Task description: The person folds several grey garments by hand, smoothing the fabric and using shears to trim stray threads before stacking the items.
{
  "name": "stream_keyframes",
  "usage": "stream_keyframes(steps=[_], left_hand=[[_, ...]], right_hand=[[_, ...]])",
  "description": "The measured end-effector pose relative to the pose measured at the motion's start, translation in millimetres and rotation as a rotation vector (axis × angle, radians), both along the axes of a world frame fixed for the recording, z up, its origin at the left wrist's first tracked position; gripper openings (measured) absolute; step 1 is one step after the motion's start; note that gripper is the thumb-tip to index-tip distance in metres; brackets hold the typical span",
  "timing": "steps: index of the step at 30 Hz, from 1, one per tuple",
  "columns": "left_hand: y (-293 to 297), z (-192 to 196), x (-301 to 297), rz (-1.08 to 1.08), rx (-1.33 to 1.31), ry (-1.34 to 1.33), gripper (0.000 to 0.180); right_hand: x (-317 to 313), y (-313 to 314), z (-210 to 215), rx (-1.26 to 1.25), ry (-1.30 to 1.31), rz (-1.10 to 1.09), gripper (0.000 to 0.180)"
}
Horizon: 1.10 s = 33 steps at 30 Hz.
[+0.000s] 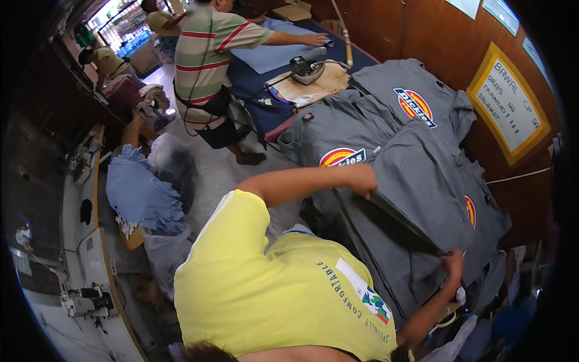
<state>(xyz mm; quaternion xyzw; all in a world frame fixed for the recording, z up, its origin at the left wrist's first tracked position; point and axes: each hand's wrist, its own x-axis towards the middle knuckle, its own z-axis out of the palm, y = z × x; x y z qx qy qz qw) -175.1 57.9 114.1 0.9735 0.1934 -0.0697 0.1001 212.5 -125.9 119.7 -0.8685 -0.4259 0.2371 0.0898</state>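
- Left hand [362, 181] closed on edge of grey garment [416, 199]; right hand [452, 262] gripping opposite edge.
- Garment stretched between hands, atop pile of grey shirts [386, 108] on table.
- Judged soft, light, limp; best held at edges.
- Iron [307, 65] well beyond, near a striped-shirted co-worker [208, 60].

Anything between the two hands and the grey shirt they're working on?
Nothing visible. The left hand and the right hand each already grip an edge of the grey shirt atop the shirt pile.
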Motion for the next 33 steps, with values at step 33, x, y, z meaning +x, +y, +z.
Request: stream_keyframes(steps=[33], left_hand=[[-119, -98, 82, 0.881, -2.128, -0.372, 0.014]], right_hand=[[-166, -82, -65, 0.522, 0.08, 0.303, 0.038]])
